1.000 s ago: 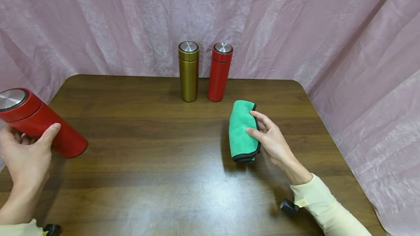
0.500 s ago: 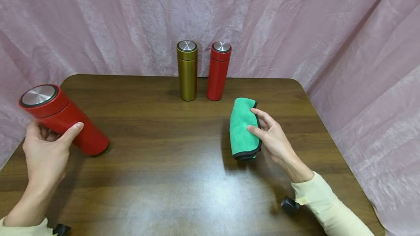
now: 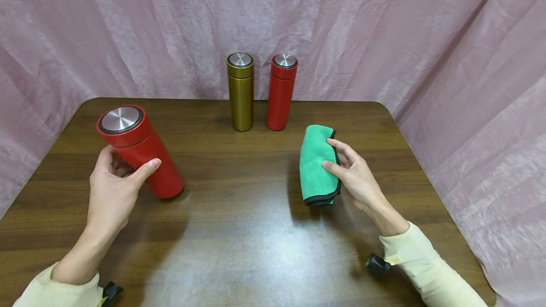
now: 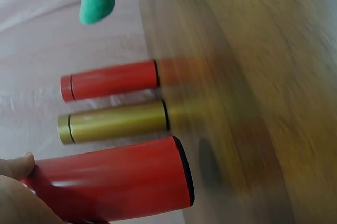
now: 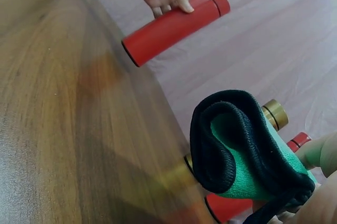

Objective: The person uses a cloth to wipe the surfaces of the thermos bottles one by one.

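Note:
My left hand [image 3: 114,188] grips a large red thermos bottle [image 3: 149,155] with a silver lid, thumb along its near side, the bottle leaning to the left. In the left wrist view the base of this red bottle [image 4: 121,179] shows a gap above the wood. My right hand [image 3: 356,174] pinches a folded green cloth [image 3: 317,165] with black edging between thumb and fingers, held over the table. The right wrist view shows the rolled layers of the cloth [image 5: 242,145] from its end, with the fingertips partly hidden behind it.
At the back of the brown wooden table [image 3: 239,236] a gold thermos bottle [image 3: 241,98] and a second red thermos bottle [image 3: 281,98] stand upright side by side. A pink curtain [image 3: 179,27] hangs behind and to the right of the table.
My left hand has carried the large red bottle to the right, from the table's left edge inward. The right hand and the cloth have stayed almost in place.

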### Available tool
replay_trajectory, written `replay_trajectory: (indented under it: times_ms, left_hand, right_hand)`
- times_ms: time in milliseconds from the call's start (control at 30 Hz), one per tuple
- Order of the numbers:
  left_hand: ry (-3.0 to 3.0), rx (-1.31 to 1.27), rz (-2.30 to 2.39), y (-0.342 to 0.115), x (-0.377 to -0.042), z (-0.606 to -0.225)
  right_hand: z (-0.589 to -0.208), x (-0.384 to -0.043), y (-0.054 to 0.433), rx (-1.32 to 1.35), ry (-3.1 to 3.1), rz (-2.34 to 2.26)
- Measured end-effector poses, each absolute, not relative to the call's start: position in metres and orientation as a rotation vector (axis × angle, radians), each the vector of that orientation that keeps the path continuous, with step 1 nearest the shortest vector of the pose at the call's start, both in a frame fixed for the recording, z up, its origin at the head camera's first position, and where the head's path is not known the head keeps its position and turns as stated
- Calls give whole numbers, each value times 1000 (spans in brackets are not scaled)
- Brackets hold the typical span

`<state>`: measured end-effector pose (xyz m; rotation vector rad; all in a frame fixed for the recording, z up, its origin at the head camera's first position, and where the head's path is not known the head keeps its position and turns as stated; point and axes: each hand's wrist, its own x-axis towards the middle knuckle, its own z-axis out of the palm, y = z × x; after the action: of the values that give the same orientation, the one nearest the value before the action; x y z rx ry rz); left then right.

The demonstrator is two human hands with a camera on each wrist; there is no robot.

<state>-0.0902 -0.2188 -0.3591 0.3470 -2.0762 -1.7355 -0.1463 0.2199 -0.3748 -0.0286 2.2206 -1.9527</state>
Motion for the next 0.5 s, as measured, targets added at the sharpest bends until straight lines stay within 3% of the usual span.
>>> replay_trajectory:
  times_ms: [500]
  left_hand:
    - [-2196, 89, -1821, -160, -102, -358]
  right_hand:
    - [-375, -145, 218, -40, 2234, -1952]
